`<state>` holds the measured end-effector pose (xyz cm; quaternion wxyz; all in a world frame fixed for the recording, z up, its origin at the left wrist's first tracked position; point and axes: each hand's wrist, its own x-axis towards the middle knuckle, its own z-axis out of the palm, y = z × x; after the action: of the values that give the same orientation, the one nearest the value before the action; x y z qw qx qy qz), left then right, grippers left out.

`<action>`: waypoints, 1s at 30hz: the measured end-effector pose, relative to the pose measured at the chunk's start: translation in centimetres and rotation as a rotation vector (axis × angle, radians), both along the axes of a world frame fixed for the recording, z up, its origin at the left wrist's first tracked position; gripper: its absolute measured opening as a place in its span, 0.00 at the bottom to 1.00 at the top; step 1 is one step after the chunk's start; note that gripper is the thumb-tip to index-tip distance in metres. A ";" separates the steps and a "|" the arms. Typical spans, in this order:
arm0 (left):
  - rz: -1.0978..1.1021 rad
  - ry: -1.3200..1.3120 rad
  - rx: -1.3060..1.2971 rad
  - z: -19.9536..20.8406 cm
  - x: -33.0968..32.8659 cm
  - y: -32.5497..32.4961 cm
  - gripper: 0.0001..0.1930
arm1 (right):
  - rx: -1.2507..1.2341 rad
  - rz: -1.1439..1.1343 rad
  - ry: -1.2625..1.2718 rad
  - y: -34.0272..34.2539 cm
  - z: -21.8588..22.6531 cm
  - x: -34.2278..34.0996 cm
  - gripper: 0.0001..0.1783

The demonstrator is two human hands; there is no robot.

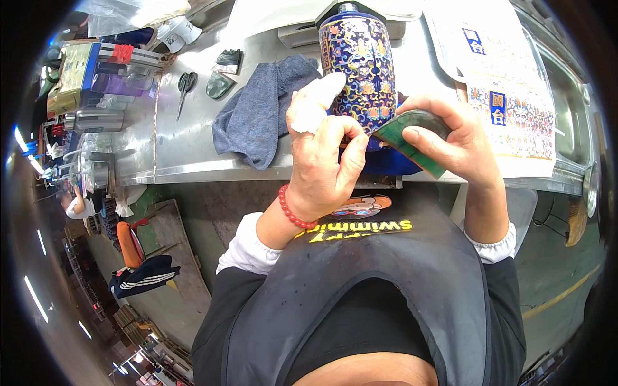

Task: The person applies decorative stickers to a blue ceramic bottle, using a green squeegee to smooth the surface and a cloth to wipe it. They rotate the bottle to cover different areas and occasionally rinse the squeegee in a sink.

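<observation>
A blue bottle (362,64) with a bright flower pattern is found on the counter (190,135), right in front of the person, with its silver cap (347,8) pointed away. By the right hand (462,138), a flat green scraper (421,151) is grasped between thumb and fingers, and its corner is held close to the bottle's near end. The left hand's (322,161) grip is pinched, thumb against finger, by that same end; whether something thin is caught there cannot be told.

For neat work, the scraper should probably be laid nearly flat and pressed softly, so that the pattern is not scratched. The bottle should be kept from slipping, and the fingertips should be kept out of the scraper's way.

What is inside the bottle cannot be seen, because its sides are covered. At the left, a purple container (108,85) and a steel flask (96,120) can be seen; what they hold cannot be told.
</observation>
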<state>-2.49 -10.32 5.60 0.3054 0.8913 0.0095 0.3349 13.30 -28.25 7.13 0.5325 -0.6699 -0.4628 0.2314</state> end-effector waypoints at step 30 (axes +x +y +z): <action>-0.008 -0.012 -0.060 -0.4 -0.1 -0.1 0.05 | -0.014 0.048 0.051 0.2 0.1 -0.2 0.13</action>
<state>-2.58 -10.37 5.24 0.3332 0.8798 0.0141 0.3388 13.13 -28.09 7.21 0.5338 -0.6560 -0.4636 0.2643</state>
